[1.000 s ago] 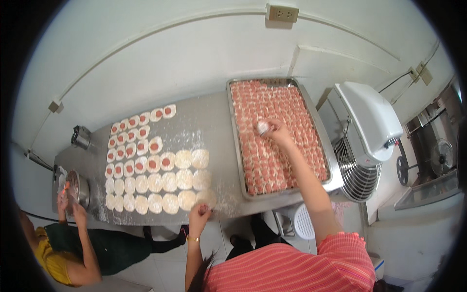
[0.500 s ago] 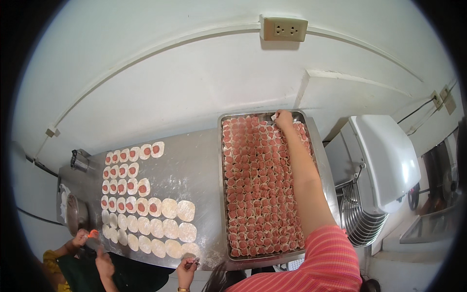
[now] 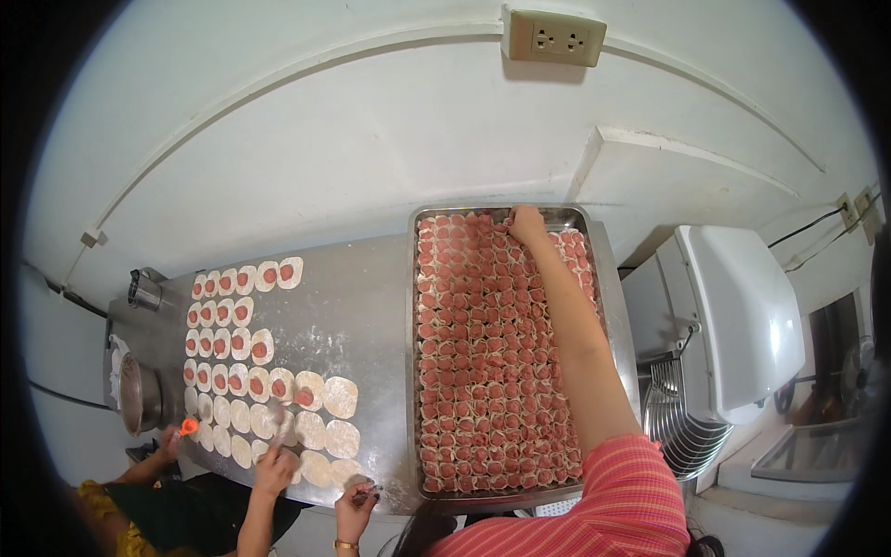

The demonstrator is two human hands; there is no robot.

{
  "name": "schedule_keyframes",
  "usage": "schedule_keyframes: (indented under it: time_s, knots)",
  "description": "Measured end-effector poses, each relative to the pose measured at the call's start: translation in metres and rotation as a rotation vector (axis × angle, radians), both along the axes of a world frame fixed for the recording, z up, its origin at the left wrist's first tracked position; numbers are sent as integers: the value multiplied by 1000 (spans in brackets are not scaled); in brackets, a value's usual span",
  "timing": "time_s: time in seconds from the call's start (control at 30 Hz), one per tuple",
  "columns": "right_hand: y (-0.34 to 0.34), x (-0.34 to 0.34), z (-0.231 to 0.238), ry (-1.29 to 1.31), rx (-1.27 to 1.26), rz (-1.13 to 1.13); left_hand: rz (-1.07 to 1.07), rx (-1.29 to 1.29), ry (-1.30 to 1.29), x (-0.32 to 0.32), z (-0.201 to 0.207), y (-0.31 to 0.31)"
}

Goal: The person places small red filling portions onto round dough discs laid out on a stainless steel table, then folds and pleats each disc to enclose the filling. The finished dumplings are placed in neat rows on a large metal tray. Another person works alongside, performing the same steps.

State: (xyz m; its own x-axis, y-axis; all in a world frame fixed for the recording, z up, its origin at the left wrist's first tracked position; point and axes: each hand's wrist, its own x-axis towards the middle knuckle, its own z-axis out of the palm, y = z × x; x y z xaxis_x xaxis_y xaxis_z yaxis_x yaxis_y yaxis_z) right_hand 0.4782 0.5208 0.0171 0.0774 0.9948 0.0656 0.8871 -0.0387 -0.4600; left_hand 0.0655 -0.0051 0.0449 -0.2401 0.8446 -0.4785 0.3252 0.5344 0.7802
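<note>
My right hand (image 3: 526, 226) is at the far edge of the metal tray (image 3: 412, 371), its fingers closed round a small open-topped dumpling at the end of a row; the fingers cover most of it. Close rows of meat-filled dumplings (image 3: 483, 357) fill most of the tray. Low by the table's front edge is my left hand (image 3: 355, 513), wearing a gold bracelet, with fingers curled in a pinch. What they hold, if anything, I cannot make out. Beside it lie plain dough wrappers (image 3: 342, 438); farther up and left, other wrappers carry filling (image 3: 290, 272).
At the left a co-worker's hand (image 3: 272, 472) reaches over the wrappers with a spreading tool; their other hand holds an orange tool (image 3: 189, 426). A metal bowl (image 3: 139, 399) and a metal cup (image 3: 145, 290) stand leftward. A white mixer-like machine (image 3: 733, 320) is right of the table.
My right hand has moved slightly left along the tray's far end. The co-worker's hand has moved right over the wrappers, and another wrapper now has filling. My left hand stays near the table edge.
</note>
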Motion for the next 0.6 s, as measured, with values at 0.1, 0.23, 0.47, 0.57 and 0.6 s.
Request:
schedule_keyframes:
  time_s: [0.1,0.23,0.47,0.57,0.6]
  knots:
    - [1,4,0,5,-32,53,-2,9,11,2,4,5]
    - [-3,3,13,-26,-25,62,-8,44,55,0,15,14]
    - [-4,-8,-5,40,78,-42,-41,26,85,5,18,27]
    - [0,-1,-4,64,56,87,-48,12,81,10,20,31]
    - [1,1,-5,71,52,131,-52,10,84,10,19,31]
